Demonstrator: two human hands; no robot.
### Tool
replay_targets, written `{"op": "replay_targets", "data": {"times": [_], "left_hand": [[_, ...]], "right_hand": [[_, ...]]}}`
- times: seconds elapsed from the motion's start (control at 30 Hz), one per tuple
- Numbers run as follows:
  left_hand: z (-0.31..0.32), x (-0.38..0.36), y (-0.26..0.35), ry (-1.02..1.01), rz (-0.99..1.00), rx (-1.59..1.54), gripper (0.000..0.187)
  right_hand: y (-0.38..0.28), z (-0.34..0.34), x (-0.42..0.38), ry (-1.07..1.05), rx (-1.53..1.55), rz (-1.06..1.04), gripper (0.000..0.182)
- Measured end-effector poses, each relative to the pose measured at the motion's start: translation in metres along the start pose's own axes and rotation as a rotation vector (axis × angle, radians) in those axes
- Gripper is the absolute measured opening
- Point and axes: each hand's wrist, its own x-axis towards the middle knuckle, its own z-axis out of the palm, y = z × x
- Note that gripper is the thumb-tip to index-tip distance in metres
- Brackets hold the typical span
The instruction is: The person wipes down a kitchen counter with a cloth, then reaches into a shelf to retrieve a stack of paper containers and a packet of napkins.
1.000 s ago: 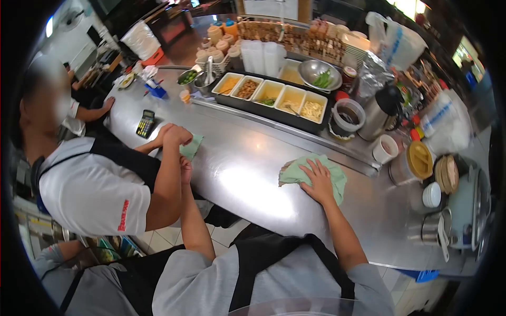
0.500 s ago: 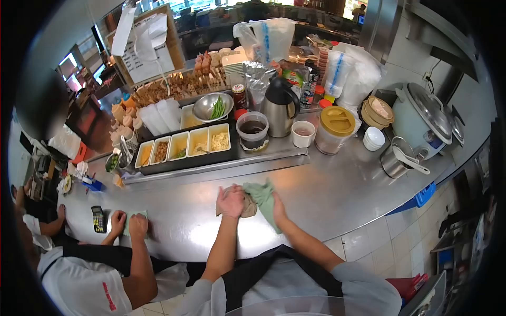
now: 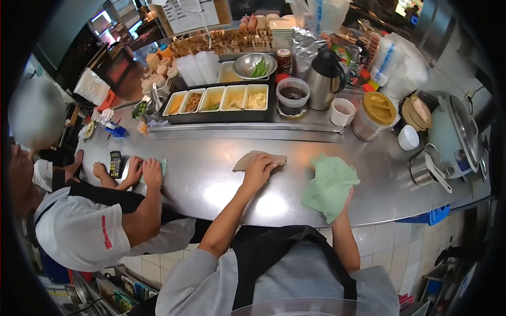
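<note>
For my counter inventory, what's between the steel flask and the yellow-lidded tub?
A white cup stands between the steel flask and the yellow-lidded tub in the head view.

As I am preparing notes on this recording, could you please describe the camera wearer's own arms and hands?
The left hand shows no glove. Both forearms are bare, with no watch or bracelet visible. The right hand is mostly hidden, so little can be told of it. The short sleeves are grey, with black apron straps over the shoulders.
</note>
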Motion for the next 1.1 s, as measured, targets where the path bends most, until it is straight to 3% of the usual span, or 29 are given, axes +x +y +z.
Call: {"op": "replay_targets", "data": {"times": [0.07, 0.13, 0.23, 0.3, 0.37, 0.4, 0.47, 0.53, 0.57, 0.67, 0.7, 0.73, 0.83, 0.9, 1.0, 1.1], "left_hand": [[-0.036, -0.001, 0.051, 0.1, 0.101, 0.132, 0.031], [-0.064, 0.004, 0.102, 0.105, 0.185, -0.371, 0.036], [-0.045, 0.016, 0.126, -0.583, 0.191, -1.997, 0.052], [-0.018, 0.013, 0.123, -0.804, 0.208, -2.326, 0.057], [-0.018, -0.004, 0.111, -0.696, 0.08, -2.201, 0.057], [-0.018, -0.015, 0.1, -0.63, 0.004, -2.225, 0.057], [-0.018, -0.054, 0.041, -0.668, 0.142, -2.111, 0.058], [-0.037, -0.074, 0.029, -0.722, 0.233, -1.981, 0.06], [-0.044, -0.082, 0.027, -0.545, -0.084, -2.019, 0.059], [-0.055, -0.092, 0.067, -0.032, -0.293, -2.021, 0.046], [-0.047, -0.091, 0.063, -0.039, -0.175, -1.543, 0.042], [-0.044, -0.093, 0.06, -0.019, -0.12, -1.264, 0.042], [-0.029, -0.094, 0.053, 0.062, -0.181, -0.992, 0.043], [-0.02, -0.099, 0.051, 0.122, -0.212, -0.86, 0.043], [-0.028, -0.108, 0.055, 0.222, -0.22, -0.548, 0.043], [-0.057, -0.109, 0.052, 0.323, -0.191, 0.012, 0.044]], "right_hand": [[0.011, -0.007, -0.003, -0.015, 0.015, 0.038, 0.063], [0.036, 0.002, 0.007, -0.052, 0.028, 0.086, 0.064], [0.103, 0.027, 0.02, -0.461, 0.315, 0.329, 0.059], [0.147, -0.017, 0.036, -0.432, 0.341, 0.16, 0.051], [0.198, -0.121, 0.074, -0.23, 0.315, -0.404, 0.044], [0.165, -0.067, 0.054, -0.231, 0.242, -0.153, 0.046], [0.094, 0.079, 0.005, -0.263, 0.092, 0.368, 0.051], [0.096, 0.136, 0.002, -0.181, -0.313, 0.328, 0.056], [0.099, 0.093, 0.018, -0.335, -0.426, 0.302, 0.048], [0.129, 0.119, 0.038, -0.442, -0.534, 0.329, 0.042], [0.141, 0.134, 0.05, -0.496, -0.591, 0.33, 0.04], [0.153, 0.149, 0.06, -0.55, -0.651, 0.328, 0.037], [0.179, 0.161, 0.062, -0.651, -0.78, 0.337, 0.033], [0.204, 0.143, 0.061, -0.308, 0.711, 0.942, 0.032], [0.22, 0.113, 0.043, -0.2, 0.484, 0.964, 0.037], [0.21, 0.094, 0.019, -0.252, 0.412, 1.092, 0.037]]}}
